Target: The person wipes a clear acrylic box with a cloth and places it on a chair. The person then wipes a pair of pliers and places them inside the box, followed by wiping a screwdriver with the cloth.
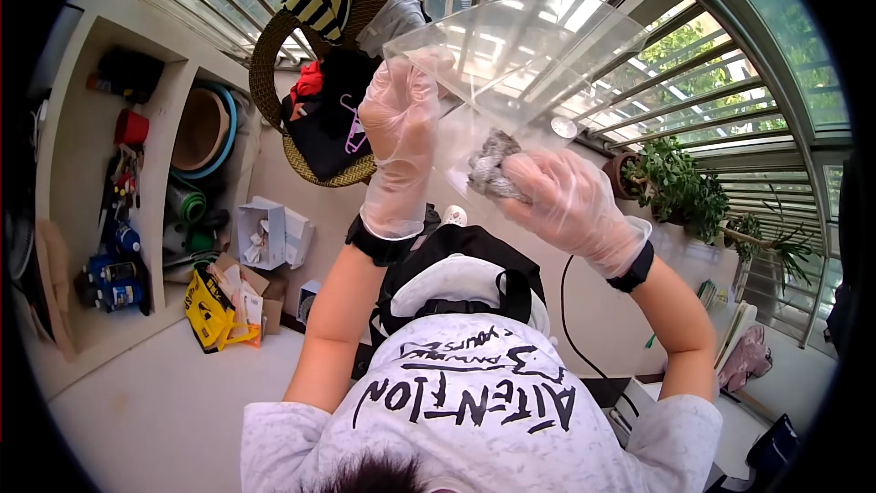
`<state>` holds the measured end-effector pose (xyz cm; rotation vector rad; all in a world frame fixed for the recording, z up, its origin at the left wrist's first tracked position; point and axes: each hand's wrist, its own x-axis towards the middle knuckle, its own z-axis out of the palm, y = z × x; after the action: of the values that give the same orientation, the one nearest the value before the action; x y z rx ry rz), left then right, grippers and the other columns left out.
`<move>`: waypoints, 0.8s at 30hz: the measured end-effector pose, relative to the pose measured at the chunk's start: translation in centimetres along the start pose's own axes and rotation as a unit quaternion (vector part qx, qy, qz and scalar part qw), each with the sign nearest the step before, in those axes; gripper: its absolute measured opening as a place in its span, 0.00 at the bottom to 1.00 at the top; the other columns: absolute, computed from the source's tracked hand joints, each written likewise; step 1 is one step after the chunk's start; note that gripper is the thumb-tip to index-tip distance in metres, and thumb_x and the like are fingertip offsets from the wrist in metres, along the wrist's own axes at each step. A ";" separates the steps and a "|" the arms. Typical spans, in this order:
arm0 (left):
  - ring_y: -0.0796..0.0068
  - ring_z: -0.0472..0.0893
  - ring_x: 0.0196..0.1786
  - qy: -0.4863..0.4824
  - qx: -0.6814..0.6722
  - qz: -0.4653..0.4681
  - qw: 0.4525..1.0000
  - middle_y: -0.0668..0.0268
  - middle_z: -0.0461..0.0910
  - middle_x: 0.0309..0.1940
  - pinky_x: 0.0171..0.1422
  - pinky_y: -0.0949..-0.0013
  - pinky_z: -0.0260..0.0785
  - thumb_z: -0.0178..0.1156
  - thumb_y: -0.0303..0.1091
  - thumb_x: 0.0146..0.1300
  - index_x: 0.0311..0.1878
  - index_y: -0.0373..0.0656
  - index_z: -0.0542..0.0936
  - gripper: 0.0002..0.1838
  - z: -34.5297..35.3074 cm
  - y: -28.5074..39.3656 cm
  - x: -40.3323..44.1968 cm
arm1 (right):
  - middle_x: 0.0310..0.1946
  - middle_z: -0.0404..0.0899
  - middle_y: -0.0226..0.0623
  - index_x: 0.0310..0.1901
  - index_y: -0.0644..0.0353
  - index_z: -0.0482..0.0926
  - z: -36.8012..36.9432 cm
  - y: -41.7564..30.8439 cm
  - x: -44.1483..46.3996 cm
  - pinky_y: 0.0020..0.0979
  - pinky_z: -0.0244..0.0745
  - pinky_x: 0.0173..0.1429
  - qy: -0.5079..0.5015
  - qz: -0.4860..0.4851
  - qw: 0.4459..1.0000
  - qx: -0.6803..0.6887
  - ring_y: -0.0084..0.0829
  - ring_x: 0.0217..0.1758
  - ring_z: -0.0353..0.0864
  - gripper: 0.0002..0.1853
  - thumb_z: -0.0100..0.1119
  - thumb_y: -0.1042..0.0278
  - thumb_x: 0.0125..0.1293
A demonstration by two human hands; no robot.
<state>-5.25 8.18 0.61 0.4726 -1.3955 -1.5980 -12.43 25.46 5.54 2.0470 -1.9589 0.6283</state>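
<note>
A clear plastic box (538,46) is held up in front of the window, tilted, with its transparent walls showing the bars behind. My left hand (401,128), in a thin clear glove, grips its left edge with bent fingers. Gloved the same way, my right hand (566,201) is closed on a crumpled grey scrubber (497,167), just below the box. Whether the scrubber touches the plastic cannot be made out.
A wicker chair (266,73) with clothes stands beyond my left hand. Shelves (173,146) with buckets and bottles line the left side. Potted plants (680,183) stand at right. A yellow bag (208,310) lies lower left, and a black cable (566,310) crosses the floor.
</note>
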 end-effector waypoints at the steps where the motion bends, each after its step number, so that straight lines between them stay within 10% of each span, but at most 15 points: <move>1: 0.82 0.76 0.36 0.011 0.016 0.020 1.000 0.66 0.79 0.34 0.44 0.78 0.68 0.53 0.30 0.64 0.40 0.36 0.76 0.07 -0.3 0.0 0.2 | 0.38 0.72 0.30 0.31 0.49 0.76 0.0 0.2 -0.9 0.30 0.73 0.33 0.000 -0.004 1.000 0.001 0.29 0.34 0.75 0.11 0.66 0.66 0.43; 5: 0.79 0.78 0.37 0.054 -0.065 0.000 0.996 0.65 0.79 0.36 0.45 0.75 0.71 0.53 0.29 0.64 0.43 0.36 0.76 0.08 -0.6 1.2 0.8 | 0.38 0.71 0.35 0.33 0.53 0.76 0.3 0.8 -3.5 0.31 0.73 0.40 0.088 -0.013 0.996 -0.028 0.36 0.37 0.76 0.12 0.67 0.70 0.44; 8: 0.75 0.79 0.39 0.092 -0.120 0.051 0.987 0.61 0.79 0.37 0.46 0.71 0.74 0.53 0.29 0.64 0.44 0.35 0.74 0.09 -0.5 1.4 1.1 | 0.41 0.72 0.37 0.37 0.62 0.75 2.8 -0.4 -4.4 0.28 0.69 0.47 0.221 0.342 0.870 0.277 0.33 0.43 0.74 0.08 0.61 0.75 0.54; 11: 0.74 0.80 0.41 0.055 -0.166 0.092 0.980 0.59 0.79 0.38 0.47 0.70 0.74 0.54 0.31 0.63 0.46 0.35 0.72 0.12 0.5 3.0 0.9 | 0.49 0.71 0.35 0.55 0.61 0.68 4.8 -0.8 -3.7 0.27 0.70 0.46 0.198 0.465 0.592 0.628 0.28 0.47 0.73 0.30 0.45 0.41 0.65; 14: 0.65 0.79 0.43 0.066 -0.072 0.105 0.990 0.55 0.79 0.40 0.53 0.65 0.70 0.50 0.38 0.66 0.44 0.37 0.72 0.13 0.9 3.1 0.5 | 0.51 0.71 0.37 0.62 0.62 0.60 3.4 -2.4 -0.5 0.29 0.71 0.46 0.133 0.408 0.456 0.780 0.29 0.48 0.72 0.48 0.37 0.23 0.55; 17: 0.69 0.79 0.44 0.067 -0.038 0.108 0.991 0.58 0.79 0.41 0.52 0.68 0.69 0.48 0.39 0.67 0.45 0.38 0.71 0.13 1.5 3.2 -0.1 | 0.53 0.70 0.39 0.64 0.63 0.56 2.1 -3.6 2.1 0.29 0.72 0.44 0.089 0.410 0.476 0.773 0.31 0.48 0.74 0.56 0.33 0.16 0.47; 24: 0.65 0.80 0.45 0.041 -0.135 0.108 0.984 0.52 0.78 0.43 0.52 0.64 0.73 0.55 0.37 0.63 0.50 0.32 0.70 0.19 1.2 3.2 -1.0 | 0.48 0.73 0.40 0.62 0.67 0.59 1.9 -2.6 2.3 0.26 0.72 0.41 0.029 0.392 0.417 0.820 0.29 0.42 0.76 0.35 0.55 0.60 0.54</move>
<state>-4.41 9.91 3.63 0.2143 -1.1070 -1.5423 -9.52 22.71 5.23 0.6607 -2.0383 3.8441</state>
